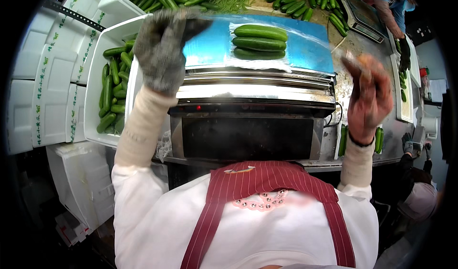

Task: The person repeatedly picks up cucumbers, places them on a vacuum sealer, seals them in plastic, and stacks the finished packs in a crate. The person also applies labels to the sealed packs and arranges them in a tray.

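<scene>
Three cucumbers (259,44) lie side by side on a white pad (258,64), on the blue top (309,59) of a tray-wrapping machine (250,108). A sheet of clear plastic film (297,32) stretches above them, its far edge running from hand to hand. My left hand (162,50), in a grey knit glove, pinches the film at the upper left of the blue top. To the right of the machine, my bare right hand (370,90) is raised, blurred, with the film's other end at its fingertips.
At left stands a white foam box (93,100) of cucumbers, beside stacked foam boxes (53,97). More loose cucumbers (315,0) and a scale (365,18) are at the back. Wrapped cucumbers (379,140) lie below my right hand. Other people (390,7) work at right.
</scene>
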The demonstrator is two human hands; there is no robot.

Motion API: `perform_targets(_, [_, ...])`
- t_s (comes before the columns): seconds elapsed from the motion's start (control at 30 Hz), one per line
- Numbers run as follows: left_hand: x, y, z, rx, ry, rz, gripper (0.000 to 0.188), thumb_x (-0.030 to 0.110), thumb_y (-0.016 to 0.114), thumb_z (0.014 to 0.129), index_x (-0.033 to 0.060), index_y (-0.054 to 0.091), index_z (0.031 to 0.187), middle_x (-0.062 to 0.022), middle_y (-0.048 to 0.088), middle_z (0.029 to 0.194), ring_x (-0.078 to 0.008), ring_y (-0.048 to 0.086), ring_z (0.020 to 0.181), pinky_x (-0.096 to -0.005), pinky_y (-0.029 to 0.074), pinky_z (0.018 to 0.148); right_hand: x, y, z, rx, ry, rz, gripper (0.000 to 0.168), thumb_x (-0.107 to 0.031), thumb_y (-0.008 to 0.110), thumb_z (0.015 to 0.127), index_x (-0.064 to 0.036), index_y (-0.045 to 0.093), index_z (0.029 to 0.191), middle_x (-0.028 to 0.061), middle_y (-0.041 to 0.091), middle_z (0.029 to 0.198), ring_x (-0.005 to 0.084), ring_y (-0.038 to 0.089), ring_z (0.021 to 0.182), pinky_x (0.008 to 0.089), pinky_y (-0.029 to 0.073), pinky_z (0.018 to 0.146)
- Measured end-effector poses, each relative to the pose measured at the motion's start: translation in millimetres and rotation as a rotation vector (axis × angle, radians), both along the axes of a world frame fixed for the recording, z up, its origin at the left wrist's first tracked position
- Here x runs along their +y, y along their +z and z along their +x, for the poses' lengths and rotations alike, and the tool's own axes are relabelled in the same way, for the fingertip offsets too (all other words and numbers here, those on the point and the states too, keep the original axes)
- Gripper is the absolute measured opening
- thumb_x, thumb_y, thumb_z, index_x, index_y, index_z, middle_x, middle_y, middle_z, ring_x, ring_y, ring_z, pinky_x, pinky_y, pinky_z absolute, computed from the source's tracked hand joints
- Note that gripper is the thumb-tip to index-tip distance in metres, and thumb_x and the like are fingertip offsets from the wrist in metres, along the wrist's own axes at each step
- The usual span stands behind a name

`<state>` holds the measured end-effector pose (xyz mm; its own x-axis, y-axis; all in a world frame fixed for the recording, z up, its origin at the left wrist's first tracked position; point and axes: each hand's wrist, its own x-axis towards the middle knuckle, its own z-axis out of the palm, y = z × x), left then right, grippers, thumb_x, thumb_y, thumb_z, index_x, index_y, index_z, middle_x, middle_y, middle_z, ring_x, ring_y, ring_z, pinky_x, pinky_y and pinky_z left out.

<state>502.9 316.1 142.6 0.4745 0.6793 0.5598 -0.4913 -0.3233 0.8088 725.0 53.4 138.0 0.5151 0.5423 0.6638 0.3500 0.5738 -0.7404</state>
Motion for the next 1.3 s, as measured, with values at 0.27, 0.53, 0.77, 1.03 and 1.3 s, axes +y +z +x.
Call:
perform_targets(0.27, [86.8, -115.2, 108.6, 1.027, 0.234, 0.554, 0.026, 0.005, 0.055, 0.094, 0.0045, 0.063, 0.119, -0.0179, 0.068, 0.105, -0.0275, 0.066, 0.094, -0.0342, 0.052, 0.082, 129.7, -106.4, 94.1, -0.782, -0.273, -0.661, 0.021, -0.016, 0.053, 0.094, -0.001, 0.065, 0.101, 0.0202, 0.063, 0.107, 0.0406, 0.06, 0.098, 0.0422, 0.049, 0.088])
perform_targets(0.53, [56.1, -104.3, 60.2, 0.863, 0.076, 0.298, 0.025, 0.013, 0.055, 0.096, 0.0012, 0.062, 0.117, -0.0189, 0.066, 0.108, -0.029, 0.065, 0.096, -0.0347, 0.05, 0.086, 116.3, -92.3, 62.9, -0.571, -0.263, -0.907, 0.021, -0.018, 0.052, 0.095, -0.002, 0.065, 0.098, 0.0167, 0.064, 0.106, 0.0395, 0.059, 0.096, 0.0424, 0.048, 0.083])
perform_targets(0.77, [43.5, -100.8, 67.5, 1.071, 0.227, 0.336, 0.028, 0.023, 0.054, 0.098, 0.002, 0.061, 0.115, -0.0213, 0.067, 0.104, -0.0317, 0.065, 0.092, -0.0355, 0.05, 0.083, 106.9, -97.8, 31.1, 0.004, -0.113, -0.768, 0.014, -0.008, 0.049, 0.095, 0.0, 0.06, 0.099, 0.0178, 0.061, 0.084, 0.0327, 0.056, 0.074, 0.0354, 0.046, 0.071])
perform_targets(1.03, [18.6, -97.9, 68.6, 0.529, 0.137, 0.265, 0.012, 0.016, 0.051, 0.099, 0.0047, 0.056, 0.101, -0.0077, 0.055, 0.083, -0.0183, 0.052, 0.074, -0.0294, 0.046, 0.07, 88.8, -95.1, 33.0, -0.628, -0.328, -0.566, 0.023, -0.01, 0.042, 0.097, 0.003, 0.059, 0.088, 0.0184, 0.059, 0.083, 0.0325, 0.055, 0.073, 0.0389, 0.044, 0.067])
perform_targets(1.3, [-113.2, -2.8, 87.2, 0.678, -0.337, 0.293, 0.038, 0.02, 0.057, 0.086, 0.0008, 0.056, 0.119, -0.0217, 0.056, 0.119, -0.0281, 0.054, 0.112, -0.0407, 0.048, 0.095, -83.4, -21.7, -31.7, -0.476, -0.367, -0.822, 0.038, -0.029, 0.053, 0.094, 0.002, 0.064, 0.112, 0.0132, 0.065, 0.104, 0.0244, 0.063, 0.09, 0.0376, 0.048, 0.073])
